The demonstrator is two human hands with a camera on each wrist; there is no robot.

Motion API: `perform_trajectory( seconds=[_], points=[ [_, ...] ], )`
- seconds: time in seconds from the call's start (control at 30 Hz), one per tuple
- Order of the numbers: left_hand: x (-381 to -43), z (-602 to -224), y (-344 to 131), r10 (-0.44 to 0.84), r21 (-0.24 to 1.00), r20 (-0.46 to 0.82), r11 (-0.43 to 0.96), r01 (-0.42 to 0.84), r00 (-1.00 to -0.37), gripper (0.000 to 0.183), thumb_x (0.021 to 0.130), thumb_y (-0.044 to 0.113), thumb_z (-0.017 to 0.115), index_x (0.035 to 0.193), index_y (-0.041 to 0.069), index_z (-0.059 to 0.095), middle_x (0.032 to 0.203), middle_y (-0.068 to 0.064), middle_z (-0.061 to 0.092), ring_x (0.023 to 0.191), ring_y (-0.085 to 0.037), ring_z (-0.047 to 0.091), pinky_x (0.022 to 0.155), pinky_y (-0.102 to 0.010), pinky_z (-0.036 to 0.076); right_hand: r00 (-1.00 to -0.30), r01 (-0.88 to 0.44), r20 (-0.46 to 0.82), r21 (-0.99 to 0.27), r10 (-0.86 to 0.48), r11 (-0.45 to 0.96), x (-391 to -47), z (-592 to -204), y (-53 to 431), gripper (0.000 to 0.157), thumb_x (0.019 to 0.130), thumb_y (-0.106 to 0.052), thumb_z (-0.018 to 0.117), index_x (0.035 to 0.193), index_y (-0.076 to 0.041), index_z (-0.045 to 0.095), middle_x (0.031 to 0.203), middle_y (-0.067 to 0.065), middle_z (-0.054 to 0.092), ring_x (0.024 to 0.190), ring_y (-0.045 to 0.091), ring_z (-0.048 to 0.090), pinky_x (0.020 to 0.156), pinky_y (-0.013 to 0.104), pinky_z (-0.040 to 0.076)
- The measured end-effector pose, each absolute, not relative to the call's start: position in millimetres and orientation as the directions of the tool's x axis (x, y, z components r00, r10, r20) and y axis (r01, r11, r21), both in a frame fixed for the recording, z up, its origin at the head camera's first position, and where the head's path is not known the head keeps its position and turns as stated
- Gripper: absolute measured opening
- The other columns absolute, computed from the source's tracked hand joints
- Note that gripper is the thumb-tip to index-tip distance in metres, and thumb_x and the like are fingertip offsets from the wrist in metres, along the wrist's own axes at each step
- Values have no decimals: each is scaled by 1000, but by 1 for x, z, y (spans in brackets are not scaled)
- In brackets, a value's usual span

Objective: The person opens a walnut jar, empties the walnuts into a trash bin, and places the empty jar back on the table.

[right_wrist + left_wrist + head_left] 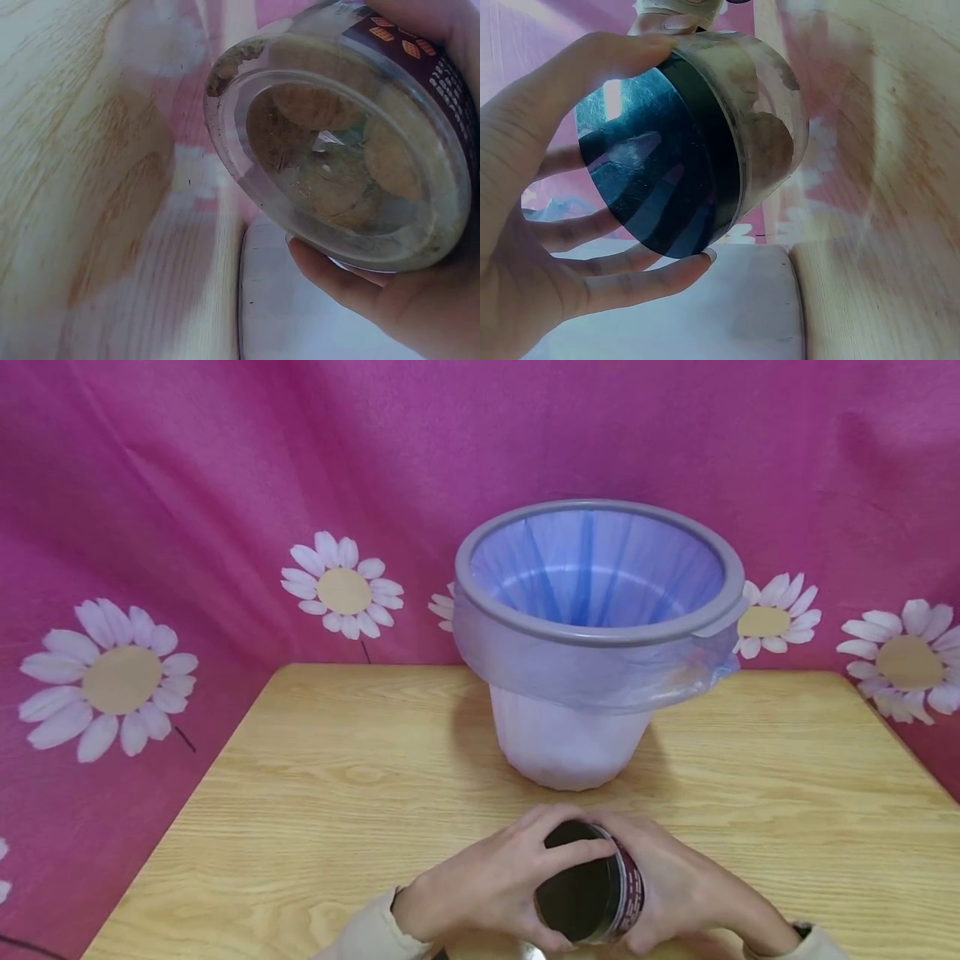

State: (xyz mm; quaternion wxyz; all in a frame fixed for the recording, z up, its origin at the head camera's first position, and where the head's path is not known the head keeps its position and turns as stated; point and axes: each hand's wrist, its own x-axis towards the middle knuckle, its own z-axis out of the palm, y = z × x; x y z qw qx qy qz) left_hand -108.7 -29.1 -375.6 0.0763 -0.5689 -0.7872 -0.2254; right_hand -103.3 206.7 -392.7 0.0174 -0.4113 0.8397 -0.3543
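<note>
A clear plastic jar [442, 187] with a black lid [577, 897] is held tilted on its side above the table near its front edge. Round brown pieces that look like cookies [394, 157] lie inside it. A dark maroon label [632, 893] wraps the jar's side. My left hand [498, 872] grips the lid, thumb on one side and fingers spread round the rim. From the right, my right hand [686, 877] holds the jar's body. The left wrist view shows the lid [656, 165] still on the jar.
A whitish bin [570, 743] with a grey rim [600, 633] stands beyond my hands, lined with a translucent bluish bag [592, 568]. The wooden table [337, 793] meets a pink daisy-printed cloth [225, 460] at its back and left. Something small and shiny [532, 952] shows below the jar.
</note>
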Motion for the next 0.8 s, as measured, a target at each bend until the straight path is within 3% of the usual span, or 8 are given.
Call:
perform_trajectory(
  seconds=[0.33, 0.5, 0.67, 0.8],
  points=[
    [-108, -377, -29, 855, 265, 392, 249, 932, -340, 89, 64, 44, 86, 140, 18, 47, 139, -9, 39, 126, -18, 42, 109, -22, 29, -649, -682, 278, -625, -708, 379, -105, -395, 207, 109, 50, -43, 94, 142, -23, 39, 126, -8, 56, 106, 9, 56, 87, 30, 49],
    [-108, -377, -29, 875, 286, 366, 218, 933, -317, 91, 71, 41, 84, 147, 20, 37, 150, -7, 28, 136, -15, 29, 112, -23, 23, -666, -665, 275, -641, -694, 384, -104, -393, 210, 107, 49, -41, 94, 140, -22, 41, 124, -9, 56, 104, 10, 57, 86, 29, 49],
    [-112, -376, -29, 888, 316, 364, 166, 934, -281, 91, 69, 31, 86, 146, 21, 38, 152, -6, 24, 139, -15, 22, 113, -23, 21, -676, -671, 292, -622, -676, 403, -104, -391, 211, 105, 42, -32, 96, 134, -25, 46, 118, -13, 58, 98, 7, 58, 80, 28, 50],
    [-113, -376, -30, 886, 272, 377, 172, 947, -270, 86, 73, 39, 83, 145, 20, 40, 150, -7, 27, 138, -14, 25, 113, -22, 20, -674, -668, 285, -629, -681, 398, -105, -392, 211, 103, 45, -35, 96, 134, -26, 45, 118, -13, 57, 98, 7, 58, 79, 28, 51]
  ],
)
